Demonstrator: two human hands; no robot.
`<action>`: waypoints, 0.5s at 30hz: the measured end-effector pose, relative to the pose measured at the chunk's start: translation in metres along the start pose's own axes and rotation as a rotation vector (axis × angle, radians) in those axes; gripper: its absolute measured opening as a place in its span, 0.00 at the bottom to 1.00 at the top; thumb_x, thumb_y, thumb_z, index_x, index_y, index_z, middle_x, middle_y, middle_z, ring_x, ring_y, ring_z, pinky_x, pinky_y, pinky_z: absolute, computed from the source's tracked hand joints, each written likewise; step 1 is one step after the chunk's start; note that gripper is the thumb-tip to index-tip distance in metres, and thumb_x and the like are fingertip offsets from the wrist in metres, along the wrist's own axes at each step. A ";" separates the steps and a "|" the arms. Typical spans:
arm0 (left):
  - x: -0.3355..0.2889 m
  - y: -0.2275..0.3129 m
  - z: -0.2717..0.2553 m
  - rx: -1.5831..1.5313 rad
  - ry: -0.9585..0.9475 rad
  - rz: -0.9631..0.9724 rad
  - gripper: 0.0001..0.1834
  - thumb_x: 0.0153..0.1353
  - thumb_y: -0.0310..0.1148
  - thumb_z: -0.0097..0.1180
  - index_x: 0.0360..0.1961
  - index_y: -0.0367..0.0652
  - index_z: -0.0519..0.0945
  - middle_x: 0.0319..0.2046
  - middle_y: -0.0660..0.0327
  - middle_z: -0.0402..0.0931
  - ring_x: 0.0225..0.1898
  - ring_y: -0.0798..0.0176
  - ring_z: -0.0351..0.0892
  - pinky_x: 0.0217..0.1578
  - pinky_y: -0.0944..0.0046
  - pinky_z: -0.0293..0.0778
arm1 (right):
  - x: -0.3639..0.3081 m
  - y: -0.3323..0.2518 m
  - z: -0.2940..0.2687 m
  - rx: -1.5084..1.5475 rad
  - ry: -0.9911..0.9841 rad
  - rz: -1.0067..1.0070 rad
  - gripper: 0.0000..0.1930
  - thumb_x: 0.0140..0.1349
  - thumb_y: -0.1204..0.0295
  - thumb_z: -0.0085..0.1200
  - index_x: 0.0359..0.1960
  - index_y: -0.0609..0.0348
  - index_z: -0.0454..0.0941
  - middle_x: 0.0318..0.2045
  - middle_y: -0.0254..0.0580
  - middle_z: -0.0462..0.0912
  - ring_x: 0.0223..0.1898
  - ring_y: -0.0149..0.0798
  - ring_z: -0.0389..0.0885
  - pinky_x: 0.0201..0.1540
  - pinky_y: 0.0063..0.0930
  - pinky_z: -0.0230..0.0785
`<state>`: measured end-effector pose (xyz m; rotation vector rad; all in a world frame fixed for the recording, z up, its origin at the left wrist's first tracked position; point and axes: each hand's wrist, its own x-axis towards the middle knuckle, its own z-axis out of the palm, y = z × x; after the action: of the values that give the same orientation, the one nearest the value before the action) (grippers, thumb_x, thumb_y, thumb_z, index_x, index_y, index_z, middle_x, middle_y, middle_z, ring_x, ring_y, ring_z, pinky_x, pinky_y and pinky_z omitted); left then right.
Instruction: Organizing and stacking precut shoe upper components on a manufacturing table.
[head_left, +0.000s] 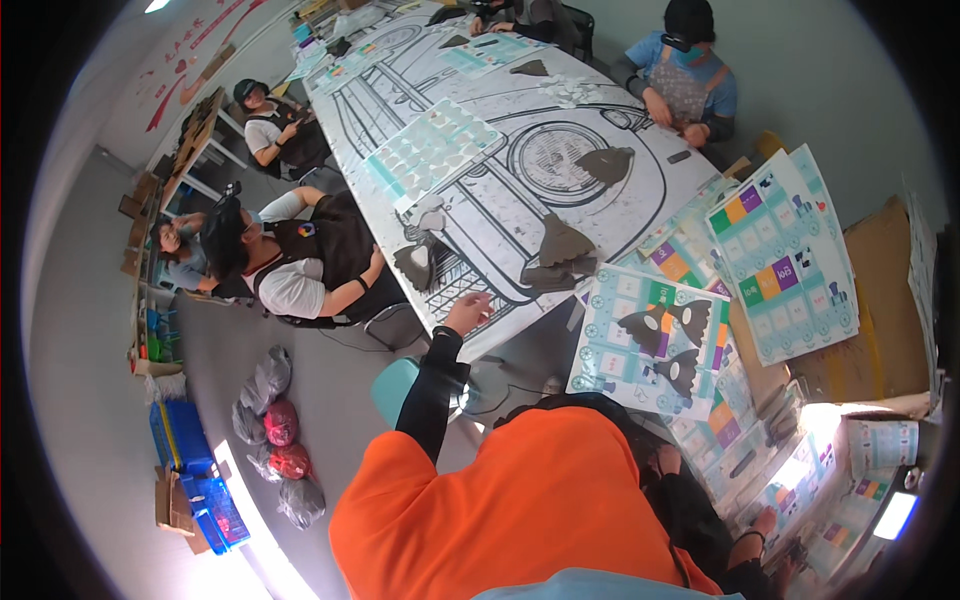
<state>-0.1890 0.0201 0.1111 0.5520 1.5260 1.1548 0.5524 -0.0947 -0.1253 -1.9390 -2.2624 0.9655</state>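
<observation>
My left hand (pixel 468 313), in a black sleeve, reaches over the near corner of the printed white table (pixel 400 130). Its fingers are stretched out, and nothing shows in them. Beyond it lie dark fan-shaped pieces (pixel 415 265) with pale oval bits beside them. Ahead and to the right, another dark fan-shaped piece (pixel 566 240) rests on a dark stack (pixel 560 272). What appears to be my right hand (pixel 765 520) is low at the right, at some printed sheets (pixel 800 470); its fingers are too small to read.
A printed card sheet (pixel 600 350) bearing dark pieces lies right of me, near upright boards (pixel 785 260) and a cardboard box (pixel 880 300). Co-workers sit around the table, one (pixel 310 250) close at left. A teal stool (pixel 398 388) and plastic bags (pixel 280 422) stand on the floor.
</observation>
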 end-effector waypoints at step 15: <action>-0.037 -0.175 -0.038 0.623 -0.253 -0.561 0.16 0.64 0.40 0.49 0.41 0.37 0.78 0.30 0.57 0.83 0.23 0.61 0.82 0.21 0.63 0.77 | -0.100 0.161 -0.230 -0.379 0.501 0.060 0.08 0.63 0.69 0.47 0.35 0.58 0.77 0.21 0.45 0.79 0.22 0.43 0.80 0.22 0.34 0.69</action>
<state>-0.1729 -0.0984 -0.0276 0.5936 1.6597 0.1611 0.8089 -0.0758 0.0258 -2.0809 -2.1958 0.0187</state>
